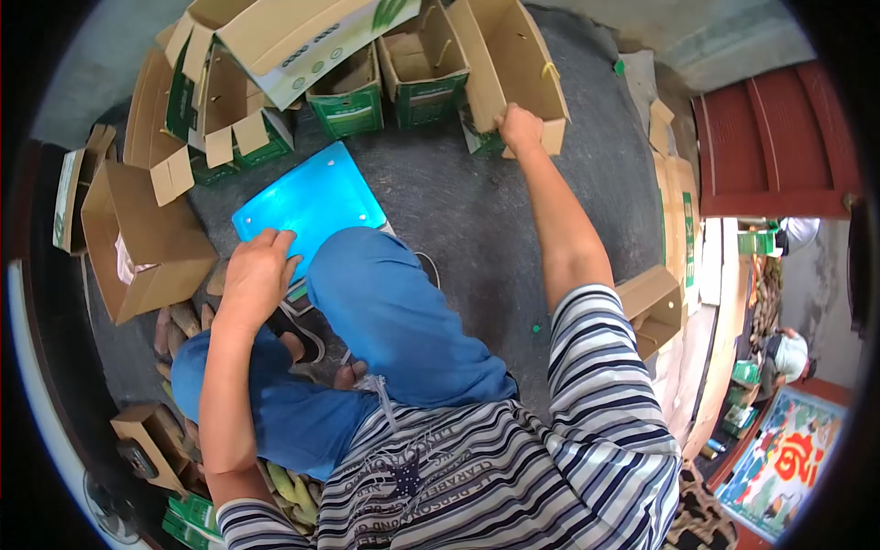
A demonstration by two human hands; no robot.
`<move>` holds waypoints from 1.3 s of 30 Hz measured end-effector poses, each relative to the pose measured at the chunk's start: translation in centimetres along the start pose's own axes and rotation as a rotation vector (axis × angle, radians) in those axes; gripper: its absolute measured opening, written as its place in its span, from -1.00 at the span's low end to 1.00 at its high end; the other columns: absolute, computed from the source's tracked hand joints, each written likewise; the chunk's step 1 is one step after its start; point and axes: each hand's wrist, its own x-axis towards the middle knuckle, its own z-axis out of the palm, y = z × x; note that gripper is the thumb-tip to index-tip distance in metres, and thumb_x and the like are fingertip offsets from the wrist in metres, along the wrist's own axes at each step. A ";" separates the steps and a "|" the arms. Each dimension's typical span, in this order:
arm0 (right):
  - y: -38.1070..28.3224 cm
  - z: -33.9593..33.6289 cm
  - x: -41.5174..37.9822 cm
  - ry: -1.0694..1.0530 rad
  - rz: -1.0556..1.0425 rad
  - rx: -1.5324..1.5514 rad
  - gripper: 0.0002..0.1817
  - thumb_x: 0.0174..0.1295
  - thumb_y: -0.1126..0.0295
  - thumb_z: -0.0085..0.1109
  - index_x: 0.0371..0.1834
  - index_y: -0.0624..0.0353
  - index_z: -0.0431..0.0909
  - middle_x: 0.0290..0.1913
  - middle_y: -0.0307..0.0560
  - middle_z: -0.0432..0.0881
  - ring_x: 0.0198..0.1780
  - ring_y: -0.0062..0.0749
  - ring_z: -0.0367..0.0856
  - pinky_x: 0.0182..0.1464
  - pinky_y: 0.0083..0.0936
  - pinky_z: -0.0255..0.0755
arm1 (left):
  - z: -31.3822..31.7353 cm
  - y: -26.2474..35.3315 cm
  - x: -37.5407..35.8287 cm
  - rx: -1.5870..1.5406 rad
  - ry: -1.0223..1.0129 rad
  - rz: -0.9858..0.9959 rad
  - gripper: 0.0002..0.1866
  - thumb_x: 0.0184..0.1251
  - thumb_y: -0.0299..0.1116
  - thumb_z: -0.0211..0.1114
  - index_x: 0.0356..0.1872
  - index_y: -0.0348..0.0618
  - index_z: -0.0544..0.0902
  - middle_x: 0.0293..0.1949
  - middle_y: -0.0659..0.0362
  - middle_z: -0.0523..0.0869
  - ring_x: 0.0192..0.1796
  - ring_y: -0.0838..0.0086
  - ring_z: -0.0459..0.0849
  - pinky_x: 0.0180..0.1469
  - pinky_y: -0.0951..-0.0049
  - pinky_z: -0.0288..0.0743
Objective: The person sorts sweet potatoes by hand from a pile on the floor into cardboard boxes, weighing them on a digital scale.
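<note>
My right hand [521, 128] is stretched out in front, fingers wrapped over the near edge of a tall open cardboard box [490, 60]. That box stands upright on the dark floor, its inside facing up. My left hand [261, 270] hovers by the near left edge of a shiny blue plate [316, 197], fingers loosely bent and apart, nothing in them. The plate looks like the top of a platform scale, and part of its body peeks out below. To the left of this hand, an open brown box [151, 243] leans with something pinkish-white inside.
Several green-and-brown boxes [344, 105] line the back. Long brownish produce [179, 325] lies beside my left knee, with pale green pieces [293, 495] lower down. A small carton [651, 312] sits by my right elbow. Beyond the red door [779, 142], a person [788, 353] is among green boxes.
</note>
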 end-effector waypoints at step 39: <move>-8.8 -13.1 -18.8 -0.126 -0.810 0.330 -0.76 0.16 0.39 0.29 -0.15 0.26 0.60 -0.25 0.11 0.63 -0.22 -0.05 0.63 -0.14 -0.31 0.47 | 3.2 2.6 -3.5 0.020 -0.120 -0.003 -0.87 0.06 -0.44 0.23 -0.34 -0.12 0.68 -0.31 0.06 0.68 -0.21 0.23 0.68 -0.23 0.22 0.46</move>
